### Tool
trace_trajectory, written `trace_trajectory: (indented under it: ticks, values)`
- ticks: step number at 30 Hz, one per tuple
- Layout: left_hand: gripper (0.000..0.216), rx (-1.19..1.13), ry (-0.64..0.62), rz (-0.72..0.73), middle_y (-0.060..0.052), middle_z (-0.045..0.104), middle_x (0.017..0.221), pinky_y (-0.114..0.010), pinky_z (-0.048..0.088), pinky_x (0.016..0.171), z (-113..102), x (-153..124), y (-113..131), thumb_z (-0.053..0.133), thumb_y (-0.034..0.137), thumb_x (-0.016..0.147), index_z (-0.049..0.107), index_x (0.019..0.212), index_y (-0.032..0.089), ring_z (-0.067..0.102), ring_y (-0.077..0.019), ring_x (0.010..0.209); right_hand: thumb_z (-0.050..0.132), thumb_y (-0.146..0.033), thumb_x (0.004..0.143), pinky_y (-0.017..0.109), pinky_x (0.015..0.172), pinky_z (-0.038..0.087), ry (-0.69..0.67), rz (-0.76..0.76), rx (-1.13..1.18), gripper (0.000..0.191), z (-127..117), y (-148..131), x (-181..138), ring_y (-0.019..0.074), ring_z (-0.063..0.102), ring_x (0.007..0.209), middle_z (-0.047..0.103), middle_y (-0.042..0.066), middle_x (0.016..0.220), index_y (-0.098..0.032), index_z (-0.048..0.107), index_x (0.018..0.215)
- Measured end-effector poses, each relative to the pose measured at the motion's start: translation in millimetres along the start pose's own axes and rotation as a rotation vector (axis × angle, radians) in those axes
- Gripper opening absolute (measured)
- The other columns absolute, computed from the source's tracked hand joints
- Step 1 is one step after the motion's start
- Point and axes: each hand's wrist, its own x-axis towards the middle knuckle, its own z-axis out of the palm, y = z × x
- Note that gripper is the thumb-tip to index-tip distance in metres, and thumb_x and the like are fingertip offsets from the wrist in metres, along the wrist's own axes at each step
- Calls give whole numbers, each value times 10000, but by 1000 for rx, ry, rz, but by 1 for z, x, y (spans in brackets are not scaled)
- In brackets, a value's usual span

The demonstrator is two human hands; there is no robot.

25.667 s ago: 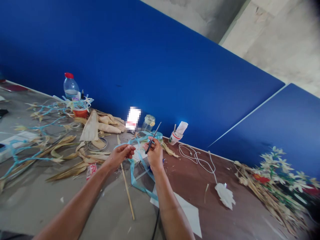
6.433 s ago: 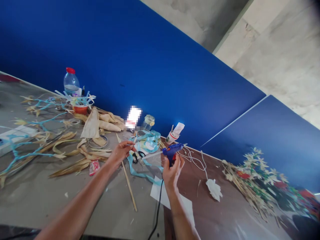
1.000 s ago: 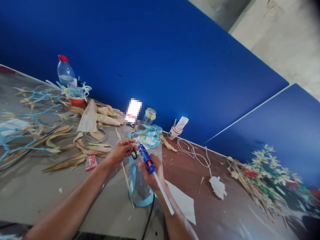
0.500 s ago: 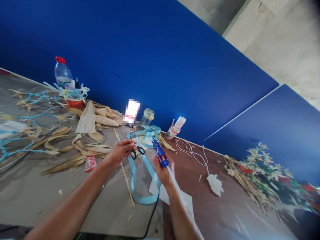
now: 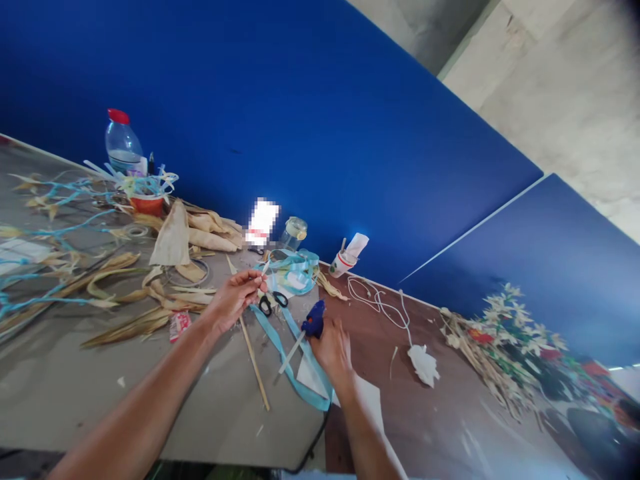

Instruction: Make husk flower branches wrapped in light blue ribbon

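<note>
My left hand (image 5: 234, 299) is closed in a pinch on a thin pale strip that points up from its fingertips, with the end of a light blue ribbon (image 5: 299, 372) at it. The ribbon trails down across the table toward my right wrist. My right hand (image 5: 333, 348) is low over the table and holds a blue glue gun (image 5: 314, 323) by its handle. A white glue stick juts from the gun toward the lower left. Black-handled scissors (image 5: 273, 303) lie between the two hands, and a thin wooden stick (image 5: 253, 358) lies under my left hand.
Dried husks (image 5: 173, 248) and blue-wrapped stems cover the left of the table. At the blue back panel stand a bottle (image 5: 121, 143), a red cup (image 5: 147, 202), a jar (image 5: 295, 233) and a paper cup (image 5: 345, 261). A white cord (image 5: 380, 303), white paper (image 5: 371, 401) and a flower bundle (image 5: 505, 340) lie right.
My right hand has swung the glue gun away from the left hand's fingertips and lowered it to the table on the right. The left hand keeps its pinch, barely moved.
</note>
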Motion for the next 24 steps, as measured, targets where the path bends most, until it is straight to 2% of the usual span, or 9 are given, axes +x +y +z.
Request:
trace_trajectory:
  ticks: [5, 12, 14, 17, 19, 22, 24]
  values:
    - [189, 12, 5, 41, -7, 609, 620, -160, 245, 414, -2, 2, -1, 710, 259, 670, 631, 779, 126, 346, -8, 401, 553, -278, 732, 343, 814, 410, -114, 7, 79, 408, 3, 1, 3, 275, 567, 1002, 551, 167, 1143, -143, 546, 1117]
    - [194, 54, 8, 74, -6, 605, 632, -170, 231, 419, -3, 3, -3, 692, 280, 696, 635, 800, 127, 352, -18, 422, 620, -403, 713, 373, 837, 414, -214, -40, 155, 468, -4, 10, 2, 288, 556, 1024, 579, 130, 1118, -199, 572, 1131]
    - [197, 55, 11, 85, -6, 608, 637, -172, 234, 418, -3, 2, -2, 692, 283, 696, 636, 804, 128, 348, -17, 421, 606, -396, 732, 386, 834, 415, -186, -36, 173, 440, -9, 14, 3, 287, 561, 1010, 582, 125, 1104, -209, 576, 1129]
    - [209, 47, 18, 89, -9, 608, 639, -176, 231, 410, -2, 2, 0, 701, 288, 683, 634, 797, 127, 337, -17, 413, 531, -303, 797, 353, 837, 421, -15, -57, 281, 313, -16, 9, 11, 243, 574, 978, 587, 116, 1083, -199, 597, 1085]
    - [217, 39, 28, 94, -6, 602, 626, -178, 230, 404, -2, 3, 0, 707, 297, 674, 631, 785, 127, 332, -17, 406, 478, -228, 823, 318, 840, 427, 90, -138, 410, 255, -18, -4, 21, 209, 582, 945, 607, 107, 1041, -177, 617, 1030]
    - [220, 44, 37, 104, 1, 595, 614, -176, 232, 400, -2, 4, -1, 710, 300, 667, 630, 783, 131, 338, -18, 403, 462, -166, 828, 288, 851, 424, 114, -315, 510, 234, -14, -34, 42, 184, 576, 927, 636, 87, 966, -164, 634, 986]
    - [219, 65, 43, 101, 0, 597, 624, -175, 221, 394, -4, 4, -2, 707, 298, 671, 629, 789, 130, 336, -16, 401, 476, -151, 824, 279, 855, 415, 56, -431, 465, 230, -6, -55, 57, 179, 569, 922, 645, 82, 941, -158, 644, 980]
